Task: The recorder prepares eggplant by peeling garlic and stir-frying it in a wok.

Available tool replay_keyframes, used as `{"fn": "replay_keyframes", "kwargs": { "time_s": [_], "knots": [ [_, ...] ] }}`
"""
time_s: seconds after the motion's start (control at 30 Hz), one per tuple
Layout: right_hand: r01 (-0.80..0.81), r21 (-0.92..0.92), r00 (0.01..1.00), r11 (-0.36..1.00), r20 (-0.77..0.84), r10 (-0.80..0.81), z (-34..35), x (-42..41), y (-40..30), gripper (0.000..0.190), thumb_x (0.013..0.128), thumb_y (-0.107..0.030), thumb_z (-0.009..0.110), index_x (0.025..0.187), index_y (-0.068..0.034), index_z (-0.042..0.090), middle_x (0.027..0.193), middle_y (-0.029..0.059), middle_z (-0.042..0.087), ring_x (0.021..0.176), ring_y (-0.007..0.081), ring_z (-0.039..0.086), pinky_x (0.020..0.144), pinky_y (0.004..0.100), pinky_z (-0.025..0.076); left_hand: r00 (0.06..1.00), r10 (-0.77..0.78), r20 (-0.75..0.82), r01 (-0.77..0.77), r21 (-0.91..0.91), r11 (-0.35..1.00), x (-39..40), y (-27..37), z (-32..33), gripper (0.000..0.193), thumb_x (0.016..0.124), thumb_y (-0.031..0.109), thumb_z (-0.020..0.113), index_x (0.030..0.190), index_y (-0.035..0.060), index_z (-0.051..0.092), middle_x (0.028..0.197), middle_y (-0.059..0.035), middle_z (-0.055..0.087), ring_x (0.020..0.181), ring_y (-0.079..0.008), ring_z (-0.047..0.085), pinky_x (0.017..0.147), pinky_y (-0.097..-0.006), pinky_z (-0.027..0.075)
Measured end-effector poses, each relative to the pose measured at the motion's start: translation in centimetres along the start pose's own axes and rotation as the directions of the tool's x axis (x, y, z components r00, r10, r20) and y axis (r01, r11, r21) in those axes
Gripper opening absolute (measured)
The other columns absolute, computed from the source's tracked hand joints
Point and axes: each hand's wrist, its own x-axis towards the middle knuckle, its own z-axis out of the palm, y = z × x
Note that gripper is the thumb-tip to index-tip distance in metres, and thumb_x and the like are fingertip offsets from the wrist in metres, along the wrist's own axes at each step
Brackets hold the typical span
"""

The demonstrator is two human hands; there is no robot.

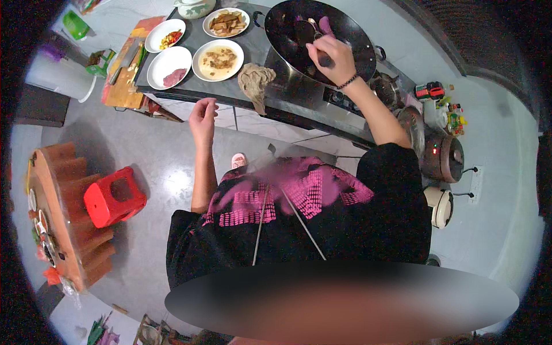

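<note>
My right hand [334, 58] is closed on the dark handle [325, 60] of a metal cooking utensil, whose head reaches into a large black wok [280, 39] on the stove. A purple piece [326, 26] shows beside the utensil. My left hand [204, 113] hangs in front of the counter edge with curled fingers, holding nothing. Nearest to it are a white plate with raw meat [174, 78] and a plate with brown food in liquid [218, 60]. Behind stand a plate of chopped peppers [170, 39] and one of brown slices [227, 23]. A crumpled cloth [255, 82] hangs over the edge.
A wooden cutting board [125, 92] with a knife lies left of the plates. A red plastic stool [115, 197] stands on the floor near a wooden table [64, 207]. Right of the stove are a lidded pot [412, 127], a rice cooker [444, 158] and condiment bottles [455, 120].
</note>
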Motion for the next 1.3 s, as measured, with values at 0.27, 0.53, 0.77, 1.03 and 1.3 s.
{"fn": "replay_keyframes", "kwargs": {
  "time_s": [0.27, 0.53, 0.77, 1.03, 1.3],
  "knots": [
    [-0.519, 0.501, 0.645, 0.692, -0.302, 0.702, -4.7, -3.3, 4.3, 0.024, 0.088, -0.02, 0.052, 0.081, 0.0, 0.063, 0.075, 0.0061, 0.065, 0.056, 0.0134, 0.06, 0.053, 0.0244, 0.047, 0.999, -0.049, -0.001, 0.049, 0.057, 0.997, -0.2, -0.1, -0.9, 0.015, 0.086, 0.016, 0.055, 0.093, 0.0042, 0.061, 0.076, -0.0017, 0.06, 0.063, -0.0062, 0.05, 0.054, -0.0185, 0.037],
    [-0.563, 0.503, 0.531, 0.655, -0.387, 0.754, -2.7, -6.6, 7.8, 0.026, 0.087, -0.02, 0.054, 0.078, 0.002, 0.062, 0.079, 0.0095, 0.066, 0.053, 0.0137, 0.059, 0.049, 0.0258, 0.048, 1.0, -0.011, 0.024, 0.01, 0.036, 0.999, 0.4, 0.2, 0.1, 0.016, 0.086, 0.017, 0.056, 0.093, 0.0034, 0.061, 0.075, -0.0023, 0.06, 0.063, -0.0069, 0.05, 0.055, -0.0191, 0.038],
    [-0.392, 0.327, 0.738, 0.86, -0.447, 0.506, -2.1, -7.0, 3.9, 0.006, 0.079, -0.004, 0.061, 0.072, -0.002, 0.061, 0.075, 0.0082, 0.063, 0.066, 0.0161, 0.06, 0.06, 0.0279, 0.046, 0.995, -0.103, 0.015, 0.102, 0.058, 0.993, 0.4, 1.0, 0.6, 0.013, 0.086, 0.012, 0.055, 0.091, 0.0016, 0.061, 0.079, -0.0016, 0.059, 0.071, -0.0075, 0.054, 0.06, -0.0203, 0.042],
    [-0.245, 0.258, 0.87, 0.935, -0.367, 0.329, -1.6, -6.0, -0.4, 0.002, 0.076, 0.0, 0.063, 0.075, -0.001, 0.061, 0.076, 0.0094, 0.064, 0.068, 0.0173, 0.062, 0.061, 0.0272, 0.048, 0.997, -0.033, 0.067, 0.032, 0.015, 0.999, 0.8, 0.2, 0.8, 0.015, 0.086, 0.017, 0.055, 0.09, 0.0036, 0.061, 0.077, -0.0027, 0.061, 0.065, -0.0075, 0.052, 0.057, -0.0198, 0.04],
    [-0.424, 0.335, 0.714, 0.842, -0.449, 0.538, -2.6, -5.8, 3.6, 0.011, 0.081, -0.007, 0.058, 0.075, -0.001, 0.063, 0.073, 0.0088, 0.063, 0.065, 0.0167, 0.06, 0.061, 0.0282, 0.047, 0.998, -0.019, 0.055, 0.018, 0.019, 1.0, 0.6, -0.1, 0.1, 0.015, 0.086, 0.015, 0.056, 0.091, 0.0029, 0.061, 0.077, -0.0027, 0.06, 0.066, -0.0075, 0.052, 0.059, -0.0202, 0.041]
  ]
}}
